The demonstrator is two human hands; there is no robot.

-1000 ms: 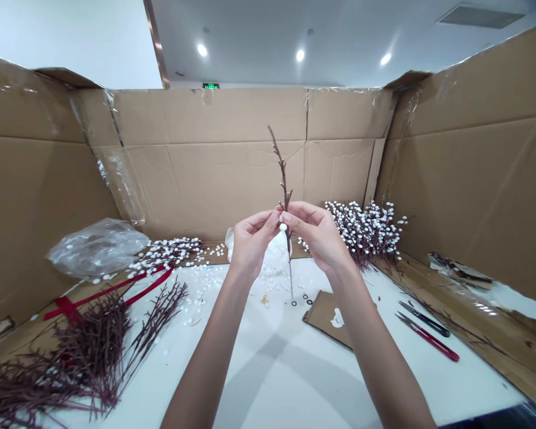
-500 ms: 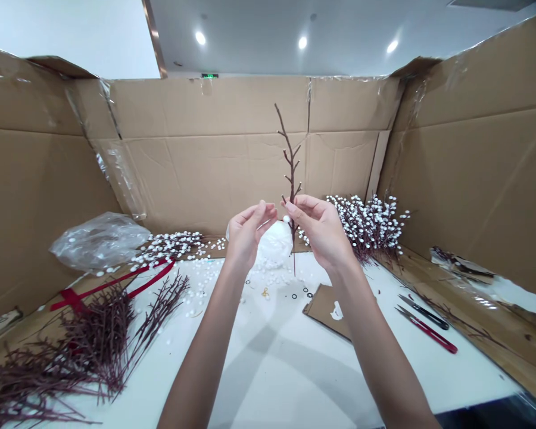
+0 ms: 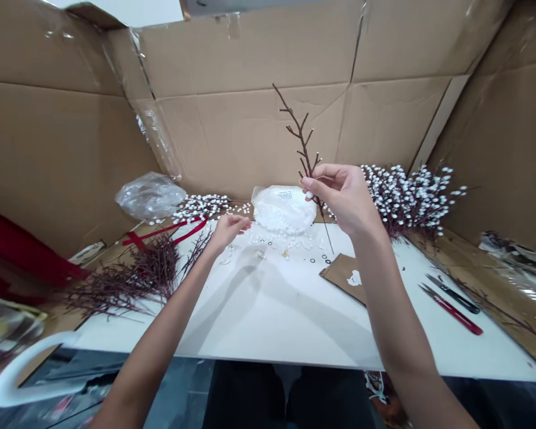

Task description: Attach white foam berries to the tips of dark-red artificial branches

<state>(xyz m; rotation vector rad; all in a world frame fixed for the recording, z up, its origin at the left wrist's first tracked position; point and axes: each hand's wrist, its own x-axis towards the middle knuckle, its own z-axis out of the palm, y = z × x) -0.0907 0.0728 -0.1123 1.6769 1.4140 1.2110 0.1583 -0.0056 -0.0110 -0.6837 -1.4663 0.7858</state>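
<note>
My right hand (image 3: 343,195) is raised above the white table (image 3: 295,322) and pinches a bare dark-red twig (image 3: 300,136) upright, with one small white bead at my fingertips. My left hand (image 3: 227,230) is low over the table, fingers curled and pinched among loose white beads (image 3: 268,239) scattered in front of an open bag of white beads (image 3: 284,208). What the left fingers hold is too small to see.
A heap of bare red twigs (image 3: 129,280) lies at the left with a red ribbon (image 3: 170,231) and a crumpled plastic bag (image 3: 150,195). Finished beaded branches (image 3: 406,195) stand at the right. Red-handled snips (image 3: 451,308), a cardboard scrap (image 3: 346,277) and small black rings (image 3: 320,260) lie on the table. Cardboard walls surround everything.
My left hand has left the twig and dropped to the loose beads on the table. The right hand keeps the twig upright. The camera has tilted down and moved left.
</note>
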